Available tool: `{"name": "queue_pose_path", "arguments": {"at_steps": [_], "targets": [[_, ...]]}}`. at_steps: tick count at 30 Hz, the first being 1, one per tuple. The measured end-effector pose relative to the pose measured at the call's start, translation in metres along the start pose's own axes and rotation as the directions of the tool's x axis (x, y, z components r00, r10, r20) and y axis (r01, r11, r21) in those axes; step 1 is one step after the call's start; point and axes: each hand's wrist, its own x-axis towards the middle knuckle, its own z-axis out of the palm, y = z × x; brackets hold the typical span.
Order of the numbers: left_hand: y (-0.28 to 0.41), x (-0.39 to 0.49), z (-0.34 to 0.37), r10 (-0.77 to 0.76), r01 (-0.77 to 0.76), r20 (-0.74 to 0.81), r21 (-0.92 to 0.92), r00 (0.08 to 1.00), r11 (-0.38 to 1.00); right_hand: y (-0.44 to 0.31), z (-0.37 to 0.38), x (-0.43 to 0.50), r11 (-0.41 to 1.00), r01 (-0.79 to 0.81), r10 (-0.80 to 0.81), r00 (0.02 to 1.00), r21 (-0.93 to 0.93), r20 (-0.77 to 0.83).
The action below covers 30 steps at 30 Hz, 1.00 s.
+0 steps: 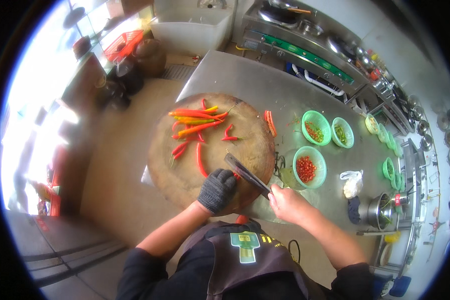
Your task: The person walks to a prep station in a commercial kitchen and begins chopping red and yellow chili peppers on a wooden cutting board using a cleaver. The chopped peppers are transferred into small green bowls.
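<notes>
My left hand [218, 190], in a dark grey knit glove, presses fingers down on a long red chili pepper [200, 161] on a round wooden chopping block [165, 165]. The chili's far end sticks out ahead of the glove; the middle is hidden beneath it. Bare, my right hand [290, 202] grips the handle of a cleaver [245, 172]. Its blade stands right beside the gloved fingertips, with a bit of red showing between them. Farther up the block lies a pile of red, orange and yellow-green chilies [197, 122]. One bent red chili [229, 134] lies apart, to their right.
Green plastic baskets stand right of the block: one with chopped red chili [324, 174], two with green pieces [316, 116] [345, 131]. A split red chili [270, 123] lies near the block's edge. Beyond are a plastic bag [351, 183], steel pot [377, 213] and stove [303, 52].
</notes>
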Motion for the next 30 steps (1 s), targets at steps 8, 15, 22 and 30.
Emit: {"name": "queue_pose_path", "arguments": {"at_steps": [8,15,22,30], "targets": [[-0.003,-0.005,0.004,0.015,-0.015,-0.049,0.016,0.999,1.0,-0.019,-0.022,-0.005,0.997,0.029,-0.022,0.994,-0.066,0.108],[0.001,-0.004,-0.011,-0.041,0.04,-0.016,-0.068,0.999,0.997,-0.012,0.005,0.009,0.998,0.038,-0.035,0.997,-0.041,0.062],[-0.046,0.004,-0.049,-0.214,0.211,0.038,0.087,0.976,0.974,-0.007,0.007,0.006,1.0,0.004,-0.004,1.0,0.001,0.02],[-0.002,0.005,-0.048,0.019,-0.011,-0.154,0.055,0.988,0.998,-0.005,0.006,0.006,1.0,0.012,-0.012,1.0,0.027,0.012]]}}
